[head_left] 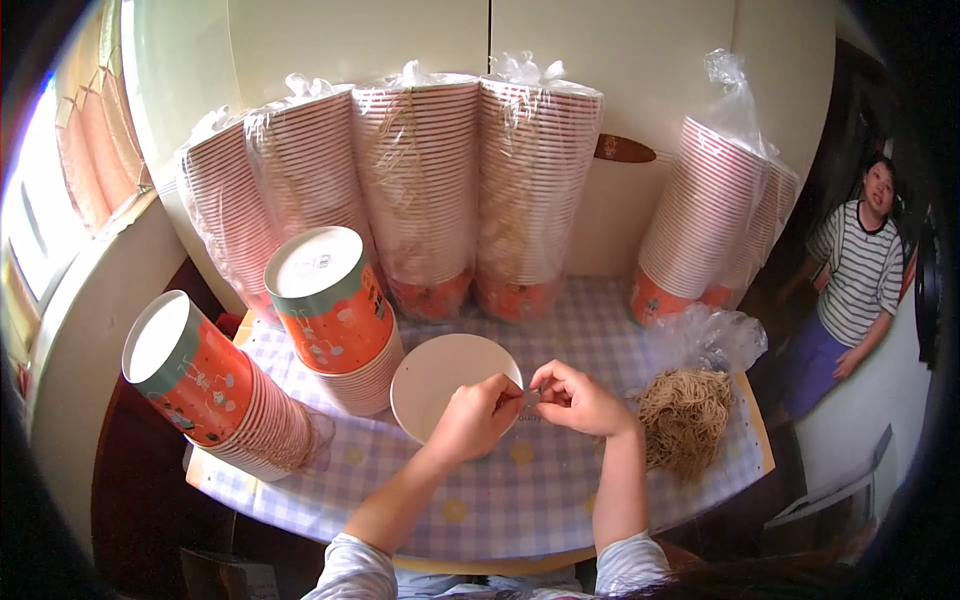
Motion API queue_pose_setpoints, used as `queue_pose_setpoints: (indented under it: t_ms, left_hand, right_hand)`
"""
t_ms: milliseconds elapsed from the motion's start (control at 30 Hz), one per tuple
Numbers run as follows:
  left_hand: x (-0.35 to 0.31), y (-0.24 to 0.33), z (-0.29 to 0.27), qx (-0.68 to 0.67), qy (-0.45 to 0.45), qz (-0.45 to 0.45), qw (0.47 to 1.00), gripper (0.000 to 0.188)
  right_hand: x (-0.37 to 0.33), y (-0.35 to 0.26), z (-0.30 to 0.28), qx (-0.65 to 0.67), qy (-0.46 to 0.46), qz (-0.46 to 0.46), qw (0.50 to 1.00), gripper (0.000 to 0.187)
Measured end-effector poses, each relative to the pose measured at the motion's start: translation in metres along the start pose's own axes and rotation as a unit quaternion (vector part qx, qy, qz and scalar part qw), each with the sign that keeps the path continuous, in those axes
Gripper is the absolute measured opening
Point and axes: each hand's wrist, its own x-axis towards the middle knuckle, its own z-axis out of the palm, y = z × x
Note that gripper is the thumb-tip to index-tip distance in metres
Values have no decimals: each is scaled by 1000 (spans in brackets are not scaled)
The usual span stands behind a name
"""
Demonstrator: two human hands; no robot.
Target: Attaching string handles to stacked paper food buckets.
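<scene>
Fingers (562,379) pinch something small (531,397) before bagged bucket stacks (540,190).

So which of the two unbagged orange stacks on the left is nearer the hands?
The inner stack, directly beside the round white surface; the outer stack stands farther left.

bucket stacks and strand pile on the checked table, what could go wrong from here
The front left bucket stack stands near the edge of the table; a knock might topple it. The small, unclear thing between the left hand and right hand may slip. The loose strand pile could tangle.
</scene>
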Motion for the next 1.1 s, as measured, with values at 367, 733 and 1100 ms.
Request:
queue_pose_setpoints:
  t_ms: [367, 733, 1100]
  left_hand:
    - [1, 4, -2, 76, -14, -37, 996, 15]
    - [0, 5, 3, 37, 0, 9, 999, 15]
    - [1, 10, -6, -121, -166, -54, 977, 16]
  right_hand:
    - [-29, -15, -19, -3, 53, -19, 998, 17]
    - [-12, -14, 2, -52, 78, -120, 988, 13]
    - [4, -8, 11, -98, 183, -124, 970, 5]
